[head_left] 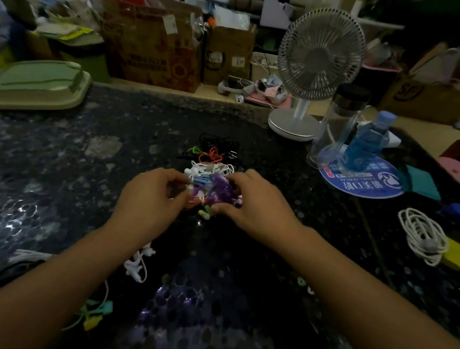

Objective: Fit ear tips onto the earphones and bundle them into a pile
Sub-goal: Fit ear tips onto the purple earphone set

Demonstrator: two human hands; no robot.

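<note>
Earphones in a tangled multicoloured bundle of thin purple, pink, blue and white cords (212, 189) sit mid-counter on the dark speckled stone worktop (59, 161), and from the head view — the only one I have — both of my hands are on them. My left hand (153, 193) curls over the bundle's left side, fingers bent and closed on the pale cords; my right hand (254, 201) pinches the purple part from the right, thumb low by a few small green and yellow ear tips (205, 213) lying just beneath. Behind the bundle lies a loose heap of black, orange and white earphones (215, 154), touching or nearly so. A separate white earphone set (136, 266) lies near my left forearm, pastel green and yellow rubber pieces (94, 312) closer to the counter edge, and two more loose tips (304, 285) by my right forearm. I judge the bundling is underway but unfinished, with strays outside the pile. The risk I see — pulling the purple cords tighter could snag neighbouring cables and drag the far heap, or pop a fitted tip off. A forearm sweep could also knock the loose tips off the worktop, and the dim light makes small pieces easy to lose.
</note>
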